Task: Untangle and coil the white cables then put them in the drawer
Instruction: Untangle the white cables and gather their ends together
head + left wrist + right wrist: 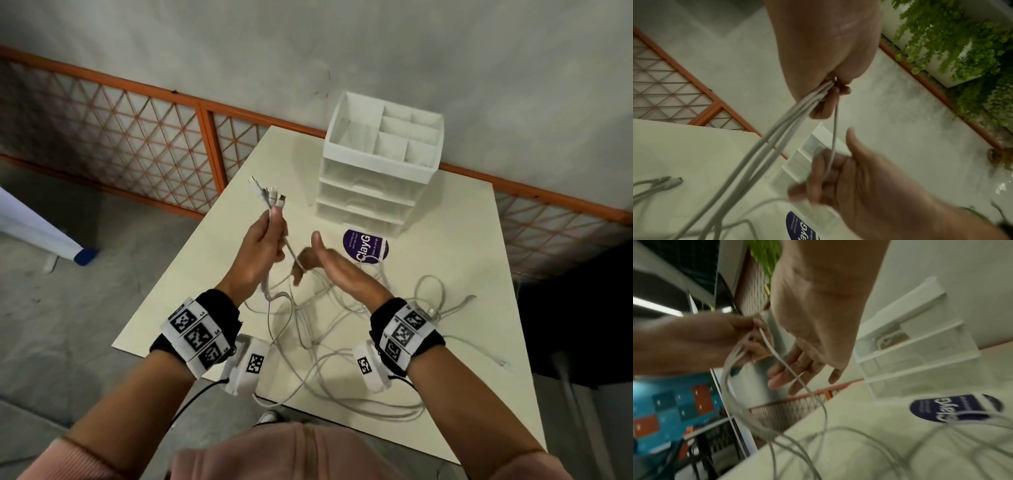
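Cables (310, 329) sprawl past table (479, 394) near edge; hands raised.

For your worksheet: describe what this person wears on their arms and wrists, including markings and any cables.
Both hands are bare. The left wrist and right wrist each carry a black band wrapped in white strips printed with black square codes. A white camera block with another code hangs under each. Thin black cables trail off. Pink sleeves cover the forearms.

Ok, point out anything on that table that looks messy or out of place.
The white cables sprawl in a tangled heap over the table, some loops hanging past its near edge. The left hand grips a bunch of connector ends. The drawer unit sits square, drawers closed.
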Demonstrator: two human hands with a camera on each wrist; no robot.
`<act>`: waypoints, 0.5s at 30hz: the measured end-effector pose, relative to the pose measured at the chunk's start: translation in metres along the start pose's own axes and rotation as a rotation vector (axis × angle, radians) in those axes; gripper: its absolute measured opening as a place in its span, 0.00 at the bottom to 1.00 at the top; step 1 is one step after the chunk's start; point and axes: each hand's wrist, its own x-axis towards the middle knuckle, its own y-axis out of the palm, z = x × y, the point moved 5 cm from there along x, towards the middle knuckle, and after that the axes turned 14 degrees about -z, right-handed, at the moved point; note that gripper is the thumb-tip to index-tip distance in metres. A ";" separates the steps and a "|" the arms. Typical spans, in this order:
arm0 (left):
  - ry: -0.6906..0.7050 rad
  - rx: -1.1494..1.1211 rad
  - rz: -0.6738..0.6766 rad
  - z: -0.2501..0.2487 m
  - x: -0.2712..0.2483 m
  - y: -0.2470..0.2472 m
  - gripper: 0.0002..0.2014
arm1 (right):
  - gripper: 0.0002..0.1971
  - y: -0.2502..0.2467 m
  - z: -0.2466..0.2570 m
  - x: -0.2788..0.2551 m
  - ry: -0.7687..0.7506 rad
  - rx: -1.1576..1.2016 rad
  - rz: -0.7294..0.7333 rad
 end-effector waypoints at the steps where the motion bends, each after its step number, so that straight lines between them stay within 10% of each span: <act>1: 0.033 0.043 -0.040 -0.002 0.001 -0.004 0.19 | 0.40 0.001 -0.009 -0.002 0.022 -0.068 0.026; 8: 0.036 -0.181 -0.200 -0.002 0.008 -0.036 0.20 | 0.23 -0.066 -0.061 -0.001 0.051 -0.466 -0.073; 15: 0.150 0.031 -0.176 0.009 0.001 -0.025 0.19 | 0.15 -0.111 -0.021 0.023 -0.087 -0.277 -0.316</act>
